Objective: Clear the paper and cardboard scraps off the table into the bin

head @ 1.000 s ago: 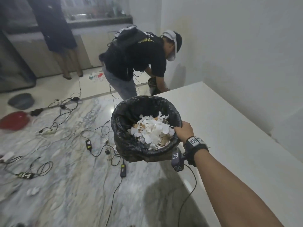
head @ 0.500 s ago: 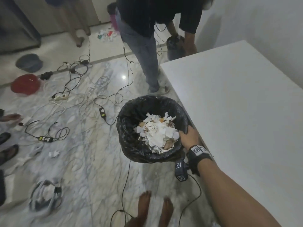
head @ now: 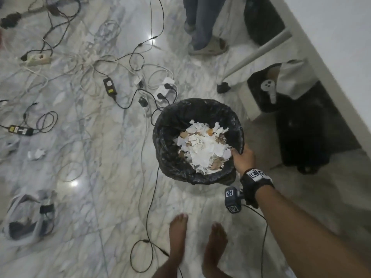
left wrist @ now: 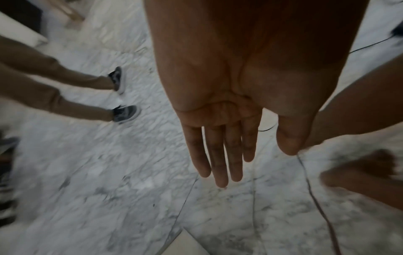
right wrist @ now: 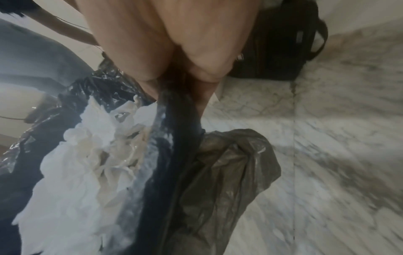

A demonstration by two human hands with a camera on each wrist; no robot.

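Observation:
A bin point(head: 174, 121) lined with a black bag sits low over the marble floor, holding a heap of white paper and brown cardboard scraps point(head: 202, 145). My right hand point(head: 242, 157) grips its near right rim, thumb inside the liner. In the right wrist view the hand point(right wrist: 183, 82) pinches the dark rim point(right wrist: 179, 138), with the scraps point(right wrist: 82, 155) to its left. My left hand point(left wrist: 226, 148) hangs over the floor with straight fingers, holding nothing; it is outside the head view.
Cables, chargers and power strips point(head: 38, 59) sprawl over the floor left of the bin. Another person's legs point(head: 202, 27) stand beyond it. A white table edge point(head: 329, 77) runs down the right, with a black bag point(head: 301, 133) beneath. My bare feet point(head: 178, 237) are near.
The bin has come down from table height to near the floor, still held by my right hand. My view has tilted downward, away from the tabletop.

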